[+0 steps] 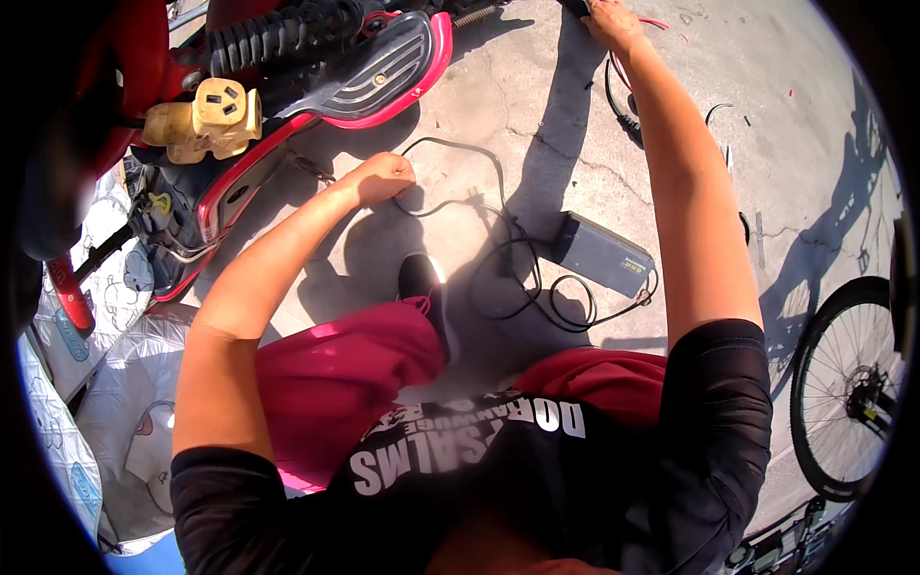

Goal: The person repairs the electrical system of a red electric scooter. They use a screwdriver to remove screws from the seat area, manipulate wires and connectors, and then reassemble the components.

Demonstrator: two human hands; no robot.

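My left hand (385, 178) is closed, and a thin black cable (500, 182) runs out from it in a loop over the concrete. The cable leads to a black box-shaped charger (606, 257) lying on the ground, with more of its cord coiled beside it. My right hand (613, 27) reaches far forward to the top edge, fingers curled by a dark object that the frame cuts off. Red wire (654, 23) shows just right of that hand. What the right fingers grip cannot be made out.
A red scooter with a black footboard (379, 81) stands at the left, a yellow multi-socket plug (218, 113) on it. Quilted silvery sheeting (134, 383) lies below. Loose wires (628, 125) lie beyond my right forearm. A bicycle wheel (843, 388) stands at the right.
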